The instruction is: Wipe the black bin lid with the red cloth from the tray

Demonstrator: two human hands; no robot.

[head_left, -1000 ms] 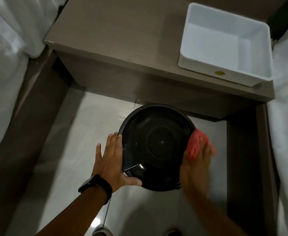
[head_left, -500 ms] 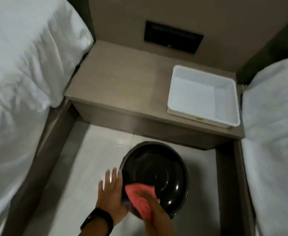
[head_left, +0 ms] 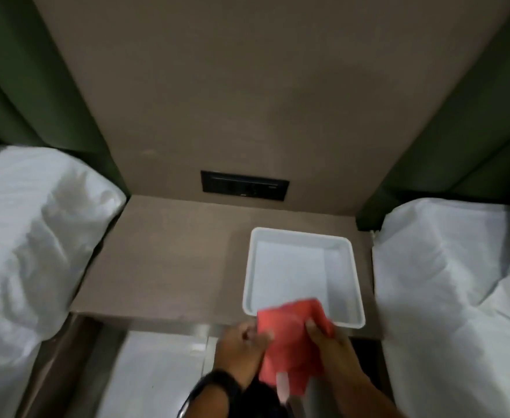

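Both hands grip the red cloth (head_left: 290, 342) — left hand (head_left: 241, 354) closed on its left edge, right hand (head_left: 335, 354) pinching its right edge. Below the grip, the bin lid is barely visible. Just beyond, the white tray (head_left: 303, 274) sits on the table (head_left: 172, 254), beds either side.

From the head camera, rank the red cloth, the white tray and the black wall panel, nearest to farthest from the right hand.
1. Red cloth: held in the right hand.
2. White tray: on the bedside shelf, just beyond the hand.
3. Black wall panel: on the wall behind the shelf, farthest.
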